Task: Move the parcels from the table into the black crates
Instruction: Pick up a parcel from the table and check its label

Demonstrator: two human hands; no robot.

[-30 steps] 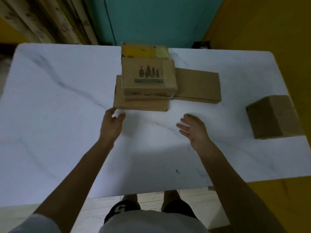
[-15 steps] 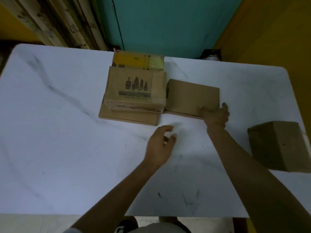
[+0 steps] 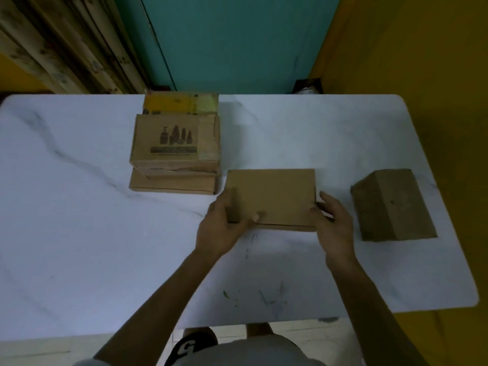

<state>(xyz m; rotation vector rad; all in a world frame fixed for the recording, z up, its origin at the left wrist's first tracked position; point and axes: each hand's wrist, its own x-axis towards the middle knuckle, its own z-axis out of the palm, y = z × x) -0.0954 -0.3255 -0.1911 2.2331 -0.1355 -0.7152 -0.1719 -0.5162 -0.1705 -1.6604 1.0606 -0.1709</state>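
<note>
A flat brown cardboard parcel (image 3: 274,196) sits in the middle of the white marble table (image 3: 79,233). My left hand (image 3: 224,228) grips its near-left corner and my right hand (image 3: 334,223) grips its near-right corner. To the left stands a stack of parcels: a printed box with bottle drawings (image 3: 175,141) on top of a flat brown box (image 3: 171,184), with a yellow box (image 3: 182,103) behind them. A chunky brown parcel (image 3: 393,204) rests near the table's right edge. No black crate is in view.
A teal door (image 3: 229,40) and a yellow wall (image 3: 412,48) rise behind the table. Weathered wooden planks (image 3: 60,46) lean at the back left. The table's near edge is just in front of my legs, with tiled floor below.
My right hand pulled the flat parcel away from the stack toward me, and my left hand moved right and took its other corner. Both hands now hold it.
</note>
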